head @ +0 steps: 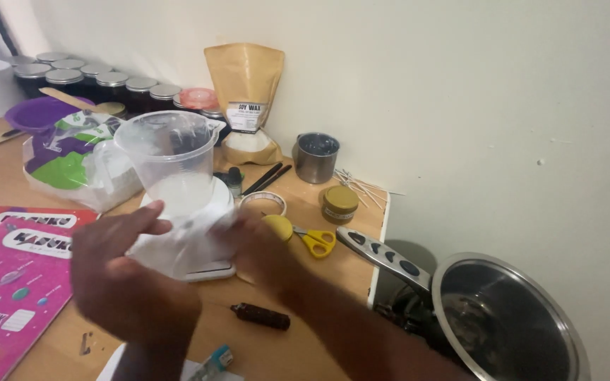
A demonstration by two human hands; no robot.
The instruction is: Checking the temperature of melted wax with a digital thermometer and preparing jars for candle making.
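A clear bag [178, 243] is pinched between the fingers of the left hand [125, 282] and right hand [259, 247], over the scale [206, 268] under the jug [171, 152]. It is best held taut and steady, clear of the scissors [315, 241].

We see a plain off-white wall [474, 92] behind and to the right, evenly lit with soft shadows. In front of it stands a light wooden table [298, 296] with a pale edge along its right side. At the far left corner, the wall gives way to a brighter strip.
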